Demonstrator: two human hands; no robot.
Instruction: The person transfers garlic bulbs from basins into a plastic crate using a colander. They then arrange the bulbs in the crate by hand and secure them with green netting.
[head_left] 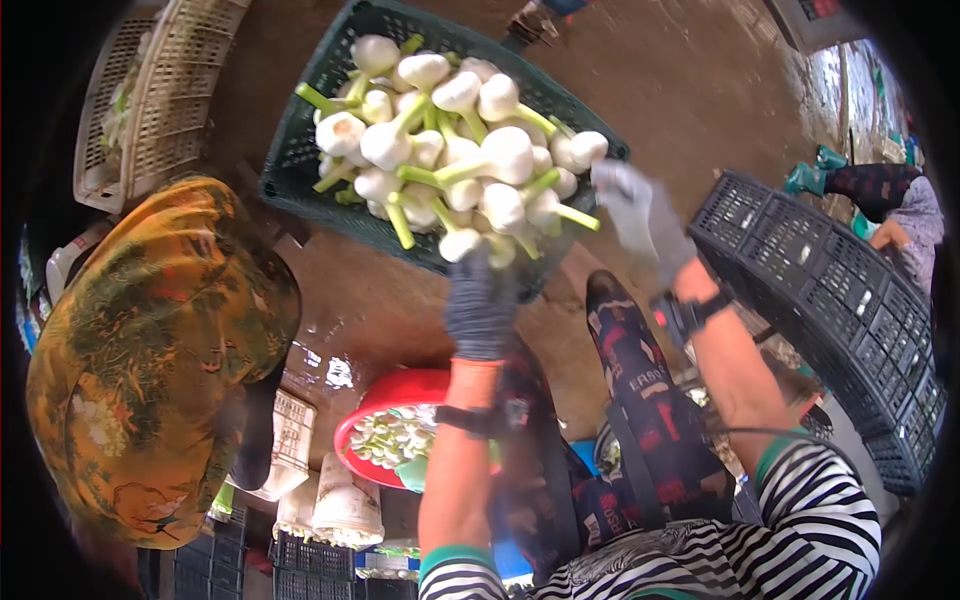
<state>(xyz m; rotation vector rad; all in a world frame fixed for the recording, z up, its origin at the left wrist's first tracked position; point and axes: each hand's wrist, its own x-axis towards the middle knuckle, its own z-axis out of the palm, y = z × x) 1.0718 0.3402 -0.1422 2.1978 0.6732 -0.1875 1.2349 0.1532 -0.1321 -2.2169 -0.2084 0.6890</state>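
A dark green crate (300,150) is heaped with white garlic bulbs (505,153) with short green stems. My left hand (480,310), in a dark grey glove, is at the crate's near edge. Its fingers meet a garlic bulb (460,244) there and look closed on it, though motion blurs the fingertips. By the right end of the crate is my right hand (635,212), in a pale glove, close to an outer garlic bulb (588,148). Motion smears its fingers, and nothing can be made out in them.
A red basin (370,400) of small pale pieces sits below left. Black crates (810,260) line the right side, with another person's legs (880,190) beyond. To the left is a person in a yellow patterned garment (170,360). White crates (180,90) stand upper left, and white buckets (345,505) lower left.
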